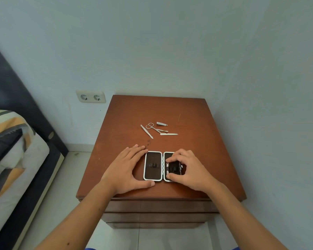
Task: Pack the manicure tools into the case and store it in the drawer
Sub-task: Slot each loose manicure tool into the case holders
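Observation:
The manicure case (153, 166) lies open flat on the wooden nightstand (197, 141), two dark halves with white rims joined by a hinge. My left hand (128, 168) rests against the left half's outer edge, thumb at its near corner. My right hand (190, 168) covers the right half, with fingertips and thumb pinching at the black elastic loops inside. Farther back on the top lie the loose tools: tweezers (147, 131), small scissors (154, 128), a nail clipper (161, 124) and a flat nail file (168, 134).
Closed drawers (157, 212) run down the nightstand's front below my wrists. A bed (11, 159) with a striped cover stands at the left, a double wall socket (91, 96) behind. A thin strand (179, 117) lies near the back right of the top.

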`<act>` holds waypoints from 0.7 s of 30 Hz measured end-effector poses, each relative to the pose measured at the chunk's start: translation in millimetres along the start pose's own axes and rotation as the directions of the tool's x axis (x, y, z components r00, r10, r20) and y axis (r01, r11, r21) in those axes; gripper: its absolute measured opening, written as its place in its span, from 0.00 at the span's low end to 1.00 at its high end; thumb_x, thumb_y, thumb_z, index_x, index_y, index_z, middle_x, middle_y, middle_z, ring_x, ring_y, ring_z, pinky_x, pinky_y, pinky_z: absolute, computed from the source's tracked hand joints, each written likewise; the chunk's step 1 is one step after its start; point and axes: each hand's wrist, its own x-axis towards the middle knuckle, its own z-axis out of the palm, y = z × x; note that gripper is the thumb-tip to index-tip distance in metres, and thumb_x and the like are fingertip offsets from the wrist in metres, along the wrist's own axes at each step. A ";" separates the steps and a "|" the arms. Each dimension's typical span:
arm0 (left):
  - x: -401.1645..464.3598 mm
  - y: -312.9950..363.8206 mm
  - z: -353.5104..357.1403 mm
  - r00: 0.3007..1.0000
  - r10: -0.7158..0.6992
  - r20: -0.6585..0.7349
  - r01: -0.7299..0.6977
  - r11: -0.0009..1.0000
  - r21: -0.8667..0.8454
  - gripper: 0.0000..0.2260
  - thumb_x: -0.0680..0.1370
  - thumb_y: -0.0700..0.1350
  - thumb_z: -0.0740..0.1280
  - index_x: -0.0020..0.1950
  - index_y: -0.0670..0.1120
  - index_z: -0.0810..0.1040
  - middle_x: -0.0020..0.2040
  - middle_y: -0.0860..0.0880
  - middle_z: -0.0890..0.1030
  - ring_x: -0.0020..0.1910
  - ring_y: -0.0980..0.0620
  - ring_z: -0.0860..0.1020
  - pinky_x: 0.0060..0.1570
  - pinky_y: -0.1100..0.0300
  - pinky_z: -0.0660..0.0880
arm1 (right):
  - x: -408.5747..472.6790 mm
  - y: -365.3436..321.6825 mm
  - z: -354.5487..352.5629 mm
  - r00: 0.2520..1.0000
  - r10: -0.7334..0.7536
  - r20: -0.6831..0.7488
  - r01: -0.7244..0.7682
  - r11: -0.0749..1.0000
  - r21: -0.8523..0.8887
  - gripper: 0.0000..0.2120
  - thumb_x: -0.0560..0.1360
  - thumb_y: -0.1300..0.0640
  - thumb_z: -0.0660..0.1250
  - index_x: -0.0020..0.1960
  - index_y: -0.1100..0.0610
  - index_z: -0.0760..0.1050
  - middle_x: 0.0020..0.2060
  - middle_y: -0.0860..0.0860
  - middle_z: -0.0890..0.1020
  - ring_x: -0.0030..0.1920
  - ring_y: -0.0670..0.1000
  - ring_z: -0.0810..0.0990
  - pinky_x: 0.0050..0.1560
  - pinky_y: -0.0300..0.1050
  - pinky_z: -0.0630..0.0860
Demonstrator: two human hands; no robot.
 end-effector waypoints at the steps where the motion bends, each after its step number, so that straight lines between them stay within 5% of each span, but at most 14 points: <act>1: -0.4 1.0 -0.3 1.000 -0.002 -0.001 0.002 1.000 -0.001 0.52 0.68 0.83 0.64 0.85 0.58 0.56 0.84 0.62 0.55 0.83 0.63 0.47 0.83 0.59 0.42 | -0.2 0.4 -0.1 1.000 -0.001 0.000 0.001 1.000 0.002 0.22 0.70 0.46 0.81 0.63 0.45 0.82 0.58 0.39 0.76 0.60 0.43 0.70 0.59 0.22 0.60; 7: -3.5 4.1 0.2 1.000 0.001 -0.011 -0.001 1.000 0.003 0.52 0.68 0.83 0.64 0.85 0.58 0.56 0.84 0.62 0.55 0.81 0.66 0.44 0.80 0.63 0.38 | 5.5 1.4 -6.2 0.999 0.024 0.020 -0.025 0.999 0.042 0.21 0.70 0.40 0.78 0.62 0.41 0.82 0.56 0.36 0.78 0.58 0.41 0.74 0.58 0.35 0.70; 12: -4.2 3.7 1.1 1.000 0.010 -0.015 -0.009 1.000 0.015 0.53 0.68 0.84 0.62 0.85 0.57 0.55 0.85 0.61 0.54 0.83 0.63 0.45 0.82 0.60 0.39 | 48.9 0.6 -17.4 0.978 0.068 -0.196 -0.047 0.993 0.109 0.06 0.76 0.50 0.76 0.54 0.46 0.87 0.46 0.40 0.83 0.45 0.41 0.77 0.47 0.39 0.69; 17: -4.3 2.5 1.5 1.000 0.006 -0.001 -0.006 1.000 0.027 0.54 0.68 0.85 0.60 0.86 0.57 0.53 0.85 0.62 0.52 0.83 0.64 0.43 0.83 0.58 0.41 | 117.7 8.2 -20.7 0.951 0.146 -0.271 -0.136 0.989 0.055 0.05 0.79 0.52 0.74 0.53 0.48 0.87 0.49 0.44 0.85 0.50 0.45 0.80 0.59 0.49 0.77; 21: -3.6 3.6 0.5 1.000 -0.006 0.013 0.005 0.999 0.037 0.54 0.68 0.85 0.59 0.86 0.59 0.51 0.84 0.64 0.49 0.81 0.66 0.39 0.82 0.59 0.38 | 157.9 4.6 -19.8 0.977 0.058 -0.204 -0.085 0.989 -0.124 0.07 0.80 0.53 0.73 0.57 0.49 0.86 0.52 0.47 0.83 0.53 0.50 0.79 0.63 0.52 0.75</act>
